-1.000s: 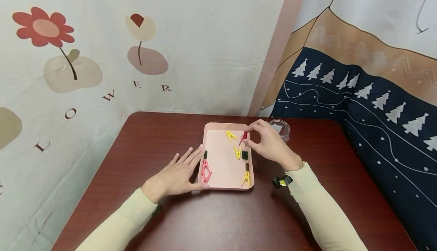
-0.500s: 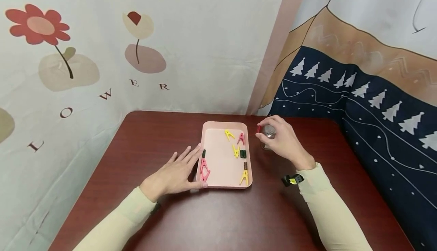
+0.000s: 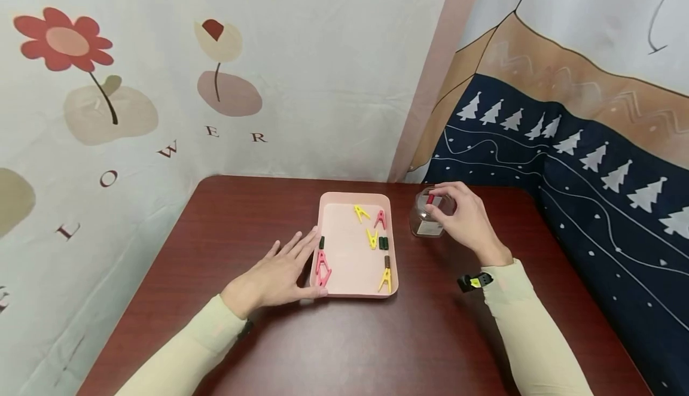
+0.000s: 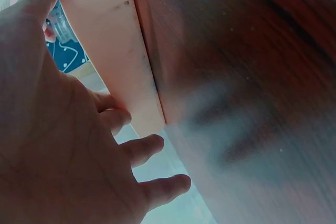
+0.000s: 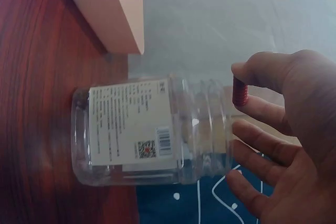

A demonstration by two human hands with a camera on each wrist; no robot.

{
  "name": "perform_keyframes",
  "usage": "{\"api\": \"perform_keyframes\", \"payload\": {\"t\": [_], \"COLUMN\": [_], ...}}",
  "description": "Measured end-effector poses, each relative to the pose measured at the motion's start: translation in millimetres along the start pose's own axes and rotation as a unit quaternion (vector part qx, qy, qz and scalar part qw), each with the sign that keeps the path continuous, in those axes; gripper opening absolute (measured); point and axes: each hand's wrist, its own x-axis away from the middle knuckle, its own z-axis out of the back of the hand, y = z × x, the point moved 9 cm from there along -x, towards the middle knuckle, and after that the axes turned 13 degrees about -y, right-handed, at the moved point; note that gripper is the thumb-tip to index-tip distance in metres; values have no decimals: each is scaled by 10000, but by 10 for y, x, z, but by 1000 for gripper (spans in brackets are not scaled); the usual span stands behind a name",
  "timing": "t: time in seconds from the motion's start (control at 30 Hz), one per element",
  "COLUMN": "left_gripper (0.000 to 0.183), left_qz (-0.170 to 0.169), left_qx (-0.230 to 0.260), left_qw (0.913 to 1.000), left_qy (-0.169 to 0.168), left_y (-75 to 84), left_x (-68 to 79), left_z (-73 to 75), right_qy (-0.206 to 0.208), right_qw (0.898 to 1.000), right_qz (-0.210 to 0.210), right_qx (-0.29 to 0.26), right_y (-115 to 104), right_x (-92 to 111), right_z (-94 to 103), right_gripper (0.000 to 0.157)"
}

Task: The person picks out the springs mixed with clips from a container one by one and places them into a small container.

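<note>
My right hand pinches a small red ribbed cylinder between thumb and index finger. It is held at the mouth of a clear plastic jar, whose threaded neck has no lid on it; the other fingers are spread near the rim. A white label with a barcode covers one side of the jar. My left hand rests with spread fingers against the left side of a pink tray. Inside the tray lie yellow clips, pink clips and small dark green cylinders.
The jar stands upright on the brown wooden table, just right of the tray. One yellow clip lies beside a brown ribbed cylinder near the tray's right wall. Printed cloth hangs behind and to the right of the table.
My right hand has lifted the red ribbed cylinder out of the tray and carried it right to above the jar. The pink clip beside it stayed behind. My left hand has kept its place.
</note>
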Motion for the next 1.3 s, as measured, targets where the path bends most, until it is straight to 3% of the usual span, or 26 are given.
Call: {"api": "perform_keyframes", "payload": {"t": [0.77, 1.03, 1.3], "left_gripper": [125, 126, 126], "left_qz": [0, 21, 6], "left_qx": [87, 60, 60], "left_qw": [10000, 10000, 10000], "left_qy": [30, 8, -9], "left_y": [21, 7, 9], "left_x": [33, 31, 23], "left_z": [3, -4, -4], "right_qy": [309, 264, 260], "right_qw": [9993, 9995, 9992], "right_qz": [-120, -168, -264], "right_qx": [-146, -101, -126], "right_y": [152, 184, 205], "right_x": [-7, -7, 0], "right_z": [11, -16, -31], "right_gripper": [36, 49, 52]}}
